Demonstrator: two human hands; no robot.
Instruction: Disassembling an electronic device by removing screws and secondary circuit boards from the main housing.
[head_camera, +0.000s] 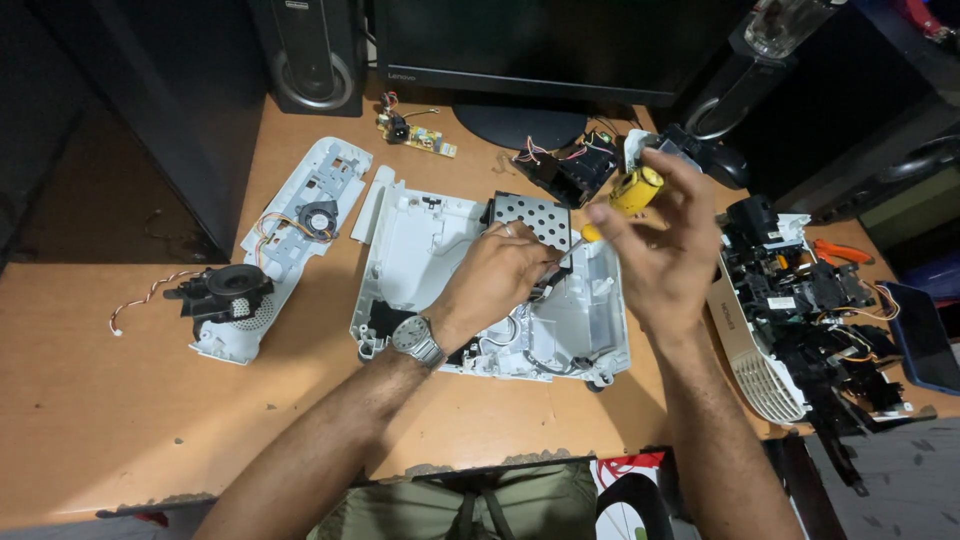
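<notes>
Head view: white plastic housing shell lying open in the middle of a worn wooden desk, perforated metal plate at its far edge. Left hand, wristwatch on the wrist, resting inside the shell just below the plate, fingers curled together and pressed down on parts within; exactly what is pinched there, cannot tell. Right hand raised above the shell's right side, fingers wrapped tight round a yellow-handled screwdriver, shaft slanting down toward the left hand's fingertips; tip hidden. Left of the shell: narrow white panel carrying a small fan and coloured wires, black lens-like part at its near end. Far side: small circuit board, black speaker, monitor base, black wired module. Right of the shell: stripped black assembly on a white vented base, orange pliers beyond it, dark phone at the desk edge.
</notes>
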